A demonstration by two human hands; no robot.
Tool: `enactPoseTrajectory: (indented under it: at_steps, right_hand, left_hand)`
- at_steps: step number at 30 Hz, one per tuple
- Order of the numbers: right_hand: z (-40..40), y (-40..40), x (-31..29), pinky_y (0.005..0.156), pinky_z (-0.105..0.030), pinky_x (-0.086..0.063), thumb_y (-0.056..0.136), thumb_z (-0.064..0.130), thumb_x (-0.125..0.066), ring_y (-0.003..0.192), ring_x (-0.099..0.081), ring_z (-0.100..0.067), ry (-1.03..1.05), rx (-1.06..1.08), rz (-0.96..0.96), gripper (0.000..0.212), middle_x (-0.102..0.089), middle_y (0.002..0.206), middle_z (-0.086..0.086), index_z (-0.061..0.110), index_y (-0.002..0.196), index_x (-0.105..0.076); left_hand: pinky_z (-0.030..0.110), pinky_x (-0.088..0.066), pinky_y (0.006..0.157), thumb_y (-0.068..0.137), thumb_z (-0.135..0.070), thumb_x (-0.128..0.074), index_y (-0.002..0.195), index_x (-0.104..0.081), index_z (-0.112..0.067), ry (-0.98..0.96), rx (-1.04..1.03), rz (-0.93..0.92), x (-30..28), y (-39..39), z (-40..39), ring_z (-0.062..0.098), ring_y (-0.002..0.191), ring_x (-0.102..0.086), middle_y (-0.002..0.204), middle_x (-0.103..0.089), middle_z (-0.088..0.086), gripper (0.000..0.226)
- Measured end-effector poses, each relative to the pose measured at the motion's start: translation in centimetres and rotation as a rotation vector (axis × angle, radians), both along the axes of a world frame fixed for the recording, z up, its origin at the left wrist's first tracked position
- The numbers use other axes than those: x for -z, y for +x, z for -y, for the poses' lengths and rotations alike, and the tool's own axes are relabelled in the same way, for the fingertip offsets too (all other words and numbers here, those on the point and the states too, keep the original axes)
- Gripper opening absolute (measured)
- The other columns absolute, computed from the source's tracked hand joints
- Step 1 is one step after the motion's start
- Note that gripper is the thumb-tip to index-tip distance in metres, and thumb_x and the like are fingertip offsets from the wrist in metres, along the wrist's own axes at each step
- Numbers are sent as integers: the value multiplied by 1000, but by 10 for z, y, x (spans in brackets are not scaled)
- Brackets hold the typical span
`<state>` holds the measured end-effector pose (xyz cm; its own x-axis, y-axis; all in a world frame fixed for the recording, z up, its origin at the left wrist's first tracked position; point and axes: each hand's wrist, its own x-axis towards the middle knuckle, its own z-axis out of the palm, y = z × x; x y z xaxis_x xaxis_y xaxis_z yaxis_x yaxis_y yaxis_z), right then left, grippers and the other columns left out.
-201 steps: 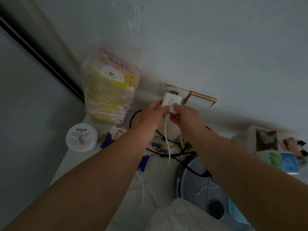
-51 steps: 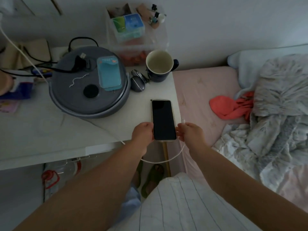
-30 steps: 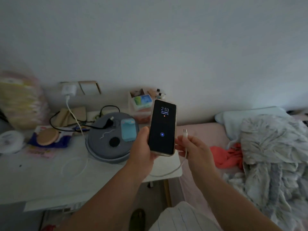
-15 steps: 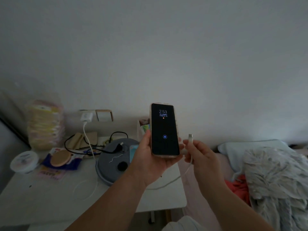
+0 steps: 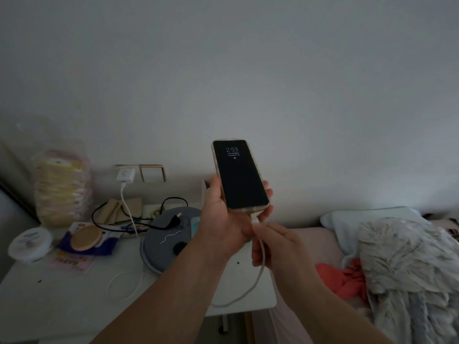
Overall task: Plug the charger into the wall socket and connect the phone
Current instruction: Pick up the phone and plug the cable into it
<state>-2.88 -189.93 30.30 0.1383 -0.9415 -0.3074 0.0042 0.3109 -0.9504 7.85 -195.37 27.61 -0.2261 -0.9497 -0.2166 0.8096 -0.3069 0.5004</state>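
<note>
1. Above the white table (image 5: 49,301), the left hand (image 5: 221,219) holds a slim, glossy black phone (image 5: 239,175) upright, fingers wrapped round its edges, screen reading 2:53.
2. The right hand (image 5: 275,244) pinches the smooth white cable (image 5: 260,266) at the phone's bottom edge.
3. The boxy white charger (image 5: 125,175) sits in the wall socket (image 5: 121,167).

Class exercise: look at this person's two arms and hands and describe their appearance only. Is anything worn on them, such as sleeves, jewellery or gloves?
Both forearms are bare right up to the bottom edge of the frame, so no sleeves show. The left hand and the right hand wear no gloves. No rings, watch or bracelet are visible on the fingers or wrists, though the dim light could hide small details. No markings show on either arm.
</note>
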Motion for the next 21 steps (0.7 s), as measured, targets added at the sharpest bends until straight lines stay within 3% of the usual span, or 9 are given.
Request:
enactPoseTrajectory:
  at_steps: [5,13,18,21]
  right_hand:
    - [-2,0,1,52,-22,-44,89,12,-49,49,-49,-11,30,17,43,27,-53,48,1,4,71,-67]
    - [-9,2,6,52,-24,-46,88,12,-51,47,-50,-11,113,68,128,28,-53,47,1,6,66,-66]
    - [-8,4,12,49,-23,-44,89,12,-49,43,-50,-10,212,94,197,26,-53,42,2,4,71,-65]
    - [-9,6,17,48,-23,-44,90,11,-48,40,-51,-9,236,105,216,27,-54,40,2,3,70,-63]
  left_hand:
    - [36,-51,78,85,-65,-27,120,-60,-15,28,14,48,0,-6,-7,25,95,-67,105,-69,12,70]
    - [34,-56,73,85,-65,-29,129,-53,-15,20,-3,48,2,-4,-17,27,101,-64,115,-64,15,71]
    - [41,-46,97,86,-61,-33,125,-56,-12,-15,-31,89,3,-5,-24,29,105,-59,115,-61,18,67]
    - [41,-42,101,86,-61,-32,124,-57,-11,-32,-30,135,5,-6,-28,27,102,-60,117,-60,18,67]
